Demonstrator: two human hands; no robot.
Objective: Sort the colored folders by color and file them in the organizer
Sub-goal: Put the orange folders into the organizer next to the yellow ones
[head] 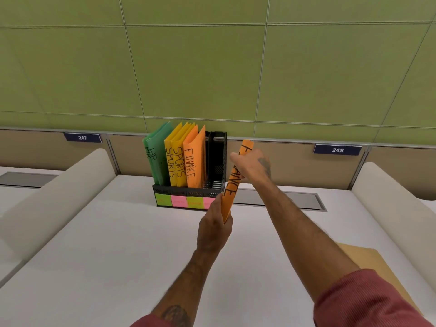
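A black mesh organizer stands at the back of the white desk. From left to right it holds green folders, yellow folders marked SPORTS and an orange folder marked FINANCE; its rightmost slot is empty. Just right of the organizer I hold a second orange FINANCE folder edge-on and nearly upright. My left hand grips its lower end, and my right hand grips it near the top.
Coloured sticky labels line the organizer's front. A brown folder or envelope lies on the desk at the lower right. White dividers flank the desk on both sides. A green panel wall rises behind, with a grey cable slot.
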